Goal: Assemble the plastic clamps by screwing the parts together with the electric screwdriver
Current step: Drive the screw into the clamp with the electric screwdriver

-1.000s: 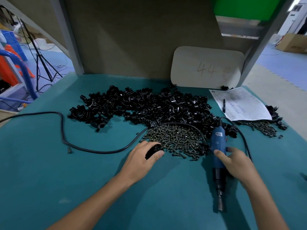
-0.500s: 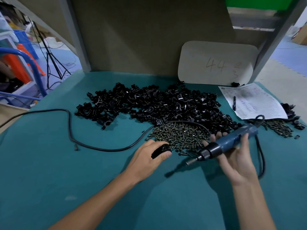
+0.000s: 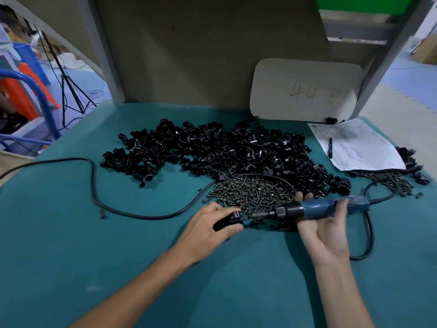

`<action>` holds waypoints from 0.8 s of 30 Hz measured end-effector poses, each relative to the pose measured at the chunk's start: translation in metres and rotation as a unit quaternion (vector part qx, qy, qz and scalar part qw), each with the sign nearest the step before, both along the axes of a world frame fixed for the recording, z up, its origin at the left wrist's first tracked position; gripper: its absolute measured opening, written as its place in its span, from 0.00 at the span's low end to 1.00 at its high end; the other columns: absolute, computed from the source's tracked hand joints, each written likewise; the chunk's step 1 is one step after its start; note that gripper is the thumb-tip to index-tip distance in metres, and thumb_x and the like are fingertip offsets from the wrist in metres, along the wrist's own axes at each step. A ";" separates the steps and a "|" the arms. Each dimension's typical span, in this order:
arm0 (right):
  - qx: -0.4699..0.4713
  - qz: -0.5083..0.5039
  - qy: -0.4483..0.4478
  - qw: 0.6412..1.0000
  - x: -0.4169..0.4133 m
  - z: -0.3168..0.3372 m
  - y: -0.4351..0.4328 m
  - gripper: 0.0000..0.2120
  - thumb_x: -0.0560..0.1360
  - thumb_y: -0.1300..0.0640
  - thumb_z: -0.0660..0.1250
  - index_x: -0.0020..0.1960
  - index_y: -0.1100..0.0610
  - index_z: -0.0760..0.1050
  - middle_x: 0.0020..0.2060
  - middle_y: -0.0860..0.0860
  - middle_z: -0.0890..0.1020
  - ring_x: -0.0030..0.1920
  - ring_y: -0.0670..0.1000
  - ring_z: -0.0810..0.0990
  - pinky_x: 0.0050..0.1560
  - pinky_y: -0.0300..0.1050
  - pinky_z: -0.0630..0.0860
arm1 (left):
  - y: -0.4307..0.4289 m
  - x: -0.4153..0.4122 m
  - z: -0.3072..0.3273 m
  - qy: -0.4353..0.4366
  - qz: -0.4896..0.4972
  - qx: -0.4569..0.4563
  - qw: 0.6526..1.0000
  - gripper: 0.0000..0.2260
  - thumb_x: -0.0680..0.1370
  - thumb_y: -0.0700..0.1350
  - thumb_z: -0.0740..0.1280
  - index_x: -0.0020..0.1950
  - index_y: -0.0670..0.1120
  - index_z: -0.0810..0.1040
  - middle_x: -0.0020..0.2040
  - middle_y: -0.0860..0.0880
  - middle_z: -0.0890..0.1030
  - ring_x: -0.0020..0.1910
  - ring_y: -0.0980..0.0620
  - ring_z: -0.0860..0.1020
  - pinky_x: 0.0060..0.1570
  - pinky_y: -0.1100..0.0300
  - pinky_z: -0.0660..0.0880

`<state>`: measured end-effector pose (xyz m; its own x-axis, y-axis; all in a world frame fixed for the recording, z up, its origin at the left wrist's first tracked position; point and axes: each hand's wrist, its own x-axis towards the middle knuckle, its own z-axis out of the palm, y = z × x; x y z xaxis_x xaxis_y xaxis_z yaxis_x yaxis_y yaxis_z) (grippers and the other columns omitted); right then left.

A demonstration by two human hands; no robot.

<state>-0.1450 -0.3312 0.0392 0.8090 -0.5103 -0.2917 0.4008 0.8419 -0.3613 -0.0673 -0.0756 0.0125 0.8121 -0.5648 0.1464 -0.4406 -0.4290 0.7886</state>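
- Covering the tabletop [image 3: 71, 256] is a teal mat, backed by a drab upright panel between grey frame posts; a blue floor, a tripod [image 3: 68, 88] and a cardboard box [image 3: 425, 50] show in the room beyond
- A white board [image 3: 305, 91] leaning on the panel bears a handwritten "44", with smaller marks beside it that cannot be read; the print on the paper sheet [image 3: 359, 147], where a pen [image 3: 330, 147] lies, is too blurred to read
- A wide heap of black clamp parts [image 3: 224, 150] spreads across the middle of the tabletop, with a pile of screws [image 3: 255, 192] just in front of it
- The blue electric screwdriver [image 3: 331, 208] is at the right of the pile of screws, its long axis nearly level and running left to right, the bit pointing left; its black cable [image 3: 94, 185] leaves the right end and loops over the tabletop
- The right hand [image 3: 328, 235] lies palm up, fingers curled under the screwdriver's body and thumb over the top, grasping it
- The left hand [image 3: 208, 228] rests at the near edge of the pile of screws, its fingers and thumb pinching 1 black clamp [image 3: 228, 221] just short of the bit tip
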 end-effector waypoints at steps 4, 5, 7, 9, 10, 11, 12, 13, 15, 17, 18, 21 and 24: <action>-0.010 0.021 0.003 1.000 0.001 -0.001 0.005 0.29 0.72 0.40 0.71 0.66 0.55 0.73 0.52 0.54 0.80 0.54 0.56 0.86 0.58 0.57 0.79 | 0.001 -0.001 0.000 -0.006 -0.002 0.008 1.000 0.23 0.75 0.69 0.65 0.68 0.64 0.75 0.50 0.61 0.73 0.49 0.60 0.75 0.45 0.65 0.74; -0.012 0.022 0.005 1.000 0.002 -0.001 0.007 0.31 0.71 0.40 0.72 0.68 0.55 0.72 0.52 0.54 0.80 0.56 0.57 0.85 0.58 0.57 0.79 | 0.001 -0.001 0.000 -0.007 -0.003 0.009 1.000 0.23 0.75 0.69 0.65 0.68 0.65 0.75 0.50 0.61 0.73 0.49 0.61 0.75 0.45 0.64 0.75; -0.020 0.020 0.011 1.000 0.004 -0.001 0.009 0.32 0.71 0.40 0.71 0.70 0.55 0.71 0.54 0.54 0.79 0.60 0.56 0.82 0.62 0.57 0.77 | 0.001 -0.001 0.000 -0.006 -0.004 0.010 1.000 0.23 0.75 0.69 0.65 0.68 0.64 0.75 0.50 0.61 0.73 0.49 0.61 0.75 0.46 0.62 0.75; -0.016 0.013 0.010 1.000 0.005 -0.001 0.011 0.31 0.71 0.40 0.70 0.69 0.54 0.71 0.54 0.54 0.78 0.59 0.56 0.82 0.66 0.56 0.75 | 0.000 0.000 -0.001 -0.004 -0.005 0.011 1.000 0.24 0.75 0.70 0.65 0.68 0.64 0.75 0.50 0.61 0.74 0.49 0.61 0.75 0.46 0.63 0.75; -0.013 0.012 0.007 1.000 0.005 -0.001 0.011 0.30 0.71 0.40 0.70 0.68 0.54 0.72 0.54 0.54 0.78 0.58 0.56 0.82 0.68 0.56 0.74 | 0.000 0.000 -0.001 -0.005 -0.005 0.014 1.000 0.24 0.75 0.70 0.64 0.69 0.64 0.75 0.50 0.61 0.74 0.49 0.61 0.75 0.46 0.63 0.74; -0.014 0.014 0.007 1.000 0.005 -0.001 0.012 0.30 0.71 0.40 0.70 0.67 0.55 0.72 0.54 0.55 0.78 0.58 0.56 0.83 0.69 0.56 0.74 | 0.000 0.000 -0.001 -0.006 -0.006 0.017 1.000 0.25 0.74 0.71 0.64 0.69 0.64 0.75 0.50 0.61 0.74 0.49 0.61 0.75 0.46 0.63 0.74; -0.019 0.019 0.008 1.000 0.004 -0.001 0.012 0.29 0.71 0.40 0.70 0.66 0.55 0.72 0.55 0.55 0.79 0.59 0.57 0.82 0.70 0.57 0.73 | 0.000 0.000 -0.001 -0.007 -0.007 0.019 1.000 0.25 0.74 0.71 0.64 0.69 0.63 0.75 0.50 0.61 0.74 0.49 0.61 0.74 0.46 0.63 0.74; -0.024 0.025 0.007 0.999 0.004 -0.001 0.012 0.29 0.71 0.40 0.70 0.65 0.55 0.72 0.56 0.56 0.79 0.61 0.58 0.82 0.70 0.57 0.73 | 0.001 0.000 -0.001 -0.006 -0.008 0.020 1.000 0.25 0.74 0.71 0.63 0.69 0.63 0.75 0.50 0.62 0.74 0.49 0.61 0.74 0.46 0.63 0.74; -0.040 0.043 0.004 0.998 0.002 -0.002 0.011 0.27 0.71 0.39 0.69 0.63 0.55 0.72 0.58 0.58 0.80 0.63 0.59 0.81 0.69 0.60 0.72 | 0.001 -0.001 -0.001 -0.002 -0.009 0.018 1.000 0.25 0.75 0.70 0.63 0.68 0.63 0.76 0.50 0.61 0.74 0.49 0.61 0.74 0.46 0.64 0.74; -0.063 0.060 0.005 0.996 0.002 -0.003 0.010 0.24 0.71 0.38 0.68 0.60 0.53 0.71 0.59 0.59 0.81 0.63 0.60 0.81 0.68 0.62 0.72 | 0.001 -0.001 0.000 0.002 -0.011 0.015 1.000 0.23 0.76 0.70 0.63 0.68 0.63 0.76 0.50 0.60 0.75 0.49 0.61 0.75 0.46 0.64 0.73; -0.068 0.066 0.004 0.995 0.002 -0.003 0.009 0.24 0.72 0.38 0.68 0.60 0.52 0.71 0.59 0.59 0.80 0.63 0.61 0.81 0.68 0.62 0.72 | 0.001 -0.001 0.000 0.001 -0.013 0.016 1.000 0.21 0.77 0.69 0.62 0.67 0.63 0.76 0.49 0.60 0.75 0.48 0.60 0.75 0.45 0.63 0.73; -0.067 0.080 0.000 0.995 0.001 -0.007 0.008 0.23 0.71 0.38 0.68 0.58 0.52 0.71 0.59 0.60 0.80 0.62 0.62 0.82 0.67 0.62 0.73 | 0.000 -0.001 0.002 -0.002 -0.020 0.026 0.999 0.19 0.79 0.69 0.58 0.61 0.62 0.78 0.49 0.59 0.77 0.49 0.60 0.76 0.47 0.59 0.75; -0.080 0.119 0.000 0.990 0.000 -0.011 0.008 0.22 0.71 0.36 0.68 0.53 0.52 0.72 0.59 0.59 0.83 0.63 0.62 0.82 0.67 0.64 0.73 | 0.000 -0.003 0.002 -0.002 -0.018 0.035 0.999 0.19 0.80 0.70 0.54 0.53 0.60 0.77 0.48 0.60 0.78 0.51 0.61 0.76 0.50 0.53 0.77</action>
